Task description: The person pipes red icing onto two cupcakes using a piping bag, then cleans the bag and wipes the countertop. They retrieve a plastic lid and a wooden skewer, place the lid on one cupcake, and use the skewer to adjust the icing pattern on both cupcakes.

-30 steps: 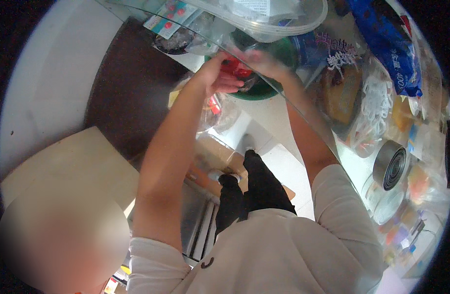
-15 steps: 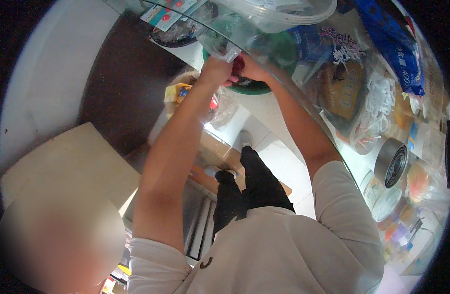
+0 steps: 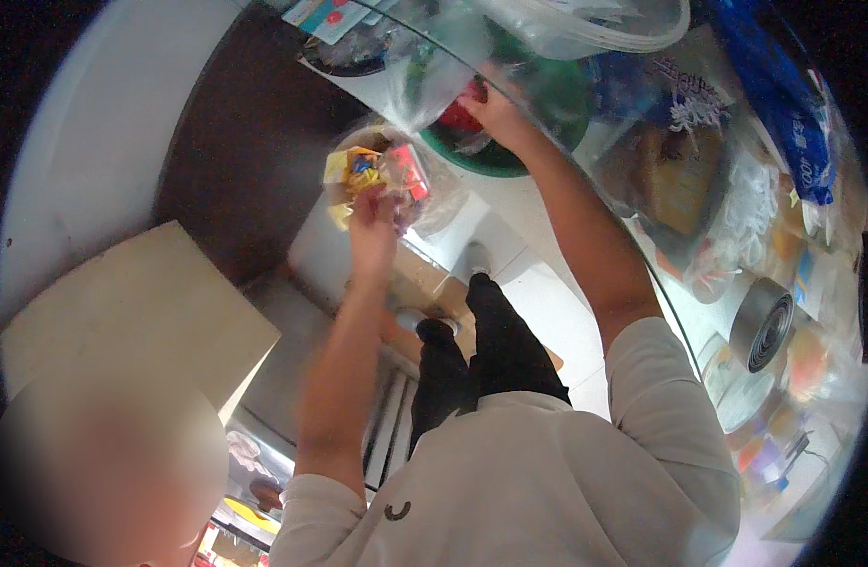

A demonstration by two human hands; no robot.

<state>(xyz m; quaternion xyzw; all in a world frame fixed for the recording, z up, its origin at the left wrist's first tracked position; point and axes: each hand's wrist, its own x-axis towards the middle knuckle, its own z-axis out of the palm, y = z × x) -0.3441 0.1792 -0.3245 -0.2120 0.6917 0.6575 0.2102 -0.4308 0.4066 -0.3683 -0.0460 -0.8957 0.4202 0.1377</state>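
My right hand [image 3: 498, 113] is closed on a red, rounded thing [image 3: 460, 109], partly hidden by the fingers; its kind is not plain. This hand is over a green round basin [image 3: 495, 163] on a white counter, with clear plastic sheeting beside it. Lower and to the left, my left hand [image 3: 372, 222] hangs over a bin lined with a clear plastic bag [image 3: 440, 194]. Its fingers are smeared by motion, so what they hold, if anything, does not show. Yellow wrappers [image 3: 337, 166] and a red-and-white packet [image 3: 413, 172] lie in the bin.
A glass edge [image 3: 547, 132] slants across above my right forearm. On the right are a blue packet [image 3: 783, 104], plastic bags, a clear tub [image 3: 623, 38] and a dark grey roll [image 3: 763, 326]. At left stands a pale board [image 3: 136, 321]; another person's blurred head is below it.
My left hand has left the basin and moved down-left over the bin. My right hand stays at the basin with the red thing, now more in sight. The view has shifted slightly.
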